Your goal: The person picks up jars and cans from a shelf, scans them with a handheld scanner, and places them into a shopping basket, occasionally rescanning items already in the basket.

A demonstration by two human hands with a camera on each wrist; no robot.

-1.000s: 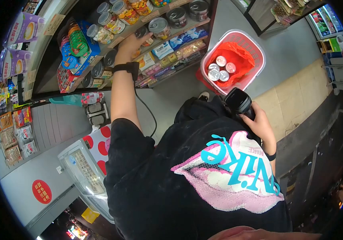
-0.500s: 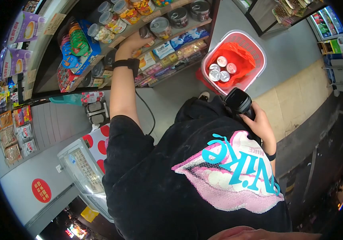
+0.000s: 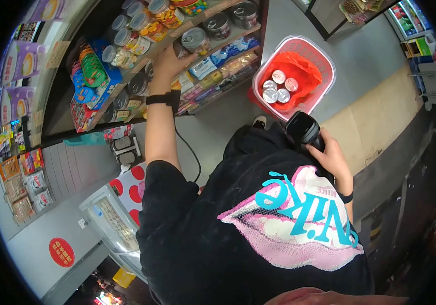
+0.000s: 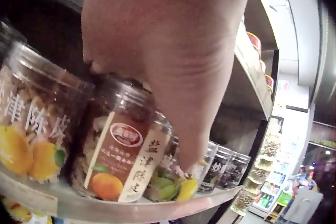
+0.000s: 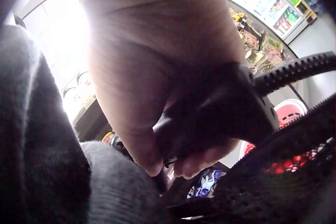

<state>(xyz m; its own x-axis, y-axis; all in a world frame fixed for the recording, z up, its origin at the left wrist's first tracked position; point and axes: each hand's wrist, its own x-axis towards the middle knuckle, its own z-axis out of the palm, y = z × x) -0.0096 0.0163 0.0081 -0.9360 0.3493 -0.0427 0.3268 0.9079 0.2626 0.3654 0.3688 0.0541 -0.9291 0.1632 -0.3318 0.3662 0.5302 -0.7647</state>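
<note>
Left hand (image 3: 169,65) is over a tangerine-peel jar (image 4: 119,150) on the shelf (image 4: 79,203), its thumb pointing down in front of the fruit-labelled jar (image 4: 167,184) just to the right. Its fingertips are hidden, so I cannot tell whether they grip. Right hand (image 3: 331,158) is wrapped round a barcode scanner (image 3: 302,127). Probably best: take the tangerine-peel jar below its lid and raise it before drawing it nearer, sparing close neighbours.
</note>
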